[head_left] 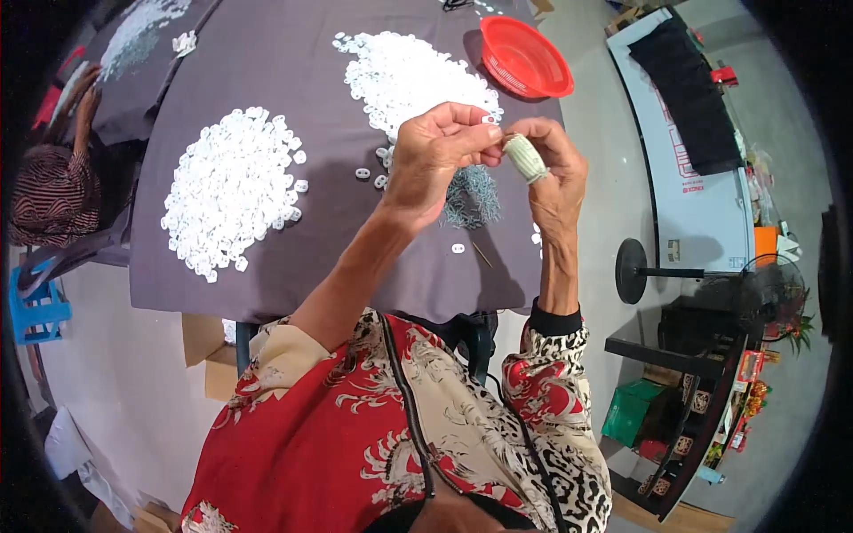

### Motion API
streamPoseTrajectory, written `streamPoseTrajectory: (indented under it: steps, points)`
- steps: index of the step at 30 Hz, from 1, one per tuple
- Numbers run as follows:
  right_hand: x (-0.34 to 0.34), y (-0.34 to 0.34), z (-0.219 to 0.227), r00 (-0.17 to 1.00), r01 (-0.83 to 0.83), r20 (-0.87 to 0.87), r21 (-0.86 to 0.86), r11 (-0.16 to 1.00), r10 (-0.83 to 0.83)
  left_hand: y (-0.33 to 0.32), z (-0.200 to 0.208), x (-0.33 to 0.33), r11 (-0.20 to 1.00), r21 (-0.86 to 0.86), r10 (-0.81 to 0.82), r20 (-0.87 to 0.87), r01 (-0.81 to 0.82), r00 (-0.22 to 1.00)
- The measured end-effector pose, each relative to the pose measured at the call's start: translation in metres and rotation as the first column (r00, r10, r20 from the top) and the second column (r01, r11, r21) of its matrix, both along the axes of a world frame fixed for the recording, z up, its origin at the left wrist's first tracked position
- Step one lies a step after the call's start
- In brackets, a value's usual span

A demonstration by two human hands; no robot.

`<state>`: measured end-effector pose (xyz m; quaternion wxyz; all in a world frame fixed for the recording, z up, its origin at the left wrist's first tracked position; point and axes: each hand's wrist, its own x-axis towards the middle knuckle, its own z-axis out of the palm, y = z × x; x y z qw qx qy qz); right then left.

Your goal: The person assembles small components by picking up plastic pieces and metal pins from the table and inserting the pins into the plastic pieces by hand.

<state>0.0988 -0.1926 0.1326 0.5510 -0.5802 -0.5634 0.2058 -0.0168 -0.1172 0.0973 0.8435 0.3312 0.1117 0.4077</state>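
Observation:
Above the dark cloth-covered table [293, 293], my two hands meet fingertip to fingertip. My left hand [426, 160] is closed, pinching a small white plastic piece [489, 119] between thumb and fingers. Facing it, my right hand [560, 169] is closed too, and a pale ribbed fabric sleeve [526, 160] wraps its thumb. What its fingertips pinch is too small to make out. Below the hands lies a heap of small grey-blue screws or pins [473, 197]. Beyond them spreads a large heap of white two-holed pieces [400, 80].
A second white heap [227, 195] lies on the left. A red plastic basket [527, 58] stands at the far right corner. Near the front edge is a thin brass-coloured stick [482, 255]. Another person [58, 186] sits at the left, by a blue stool [37, 302].

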Motion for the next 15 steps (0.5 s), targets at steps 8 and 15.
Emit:
streamPoseTrajectory:
  steps: [8, 15]
  points:
    - [0.005, 0.007, 0.014, 0.981, -0.158, -0.103, 0.072, 0.985, 0.165, -0.009, 0.016, -0.012, 0.997, 0.067, 0.054, -0.092, -0.048, 0.994]
    - [0.000, 0.005, 0.019, 0.984, -0.160, -0.076, 0.039, 0.986, 0.163, -0.011, 0.017, -0.015, 0.991, 0.122, 0.063, -0.147, -0.045, 0.987]
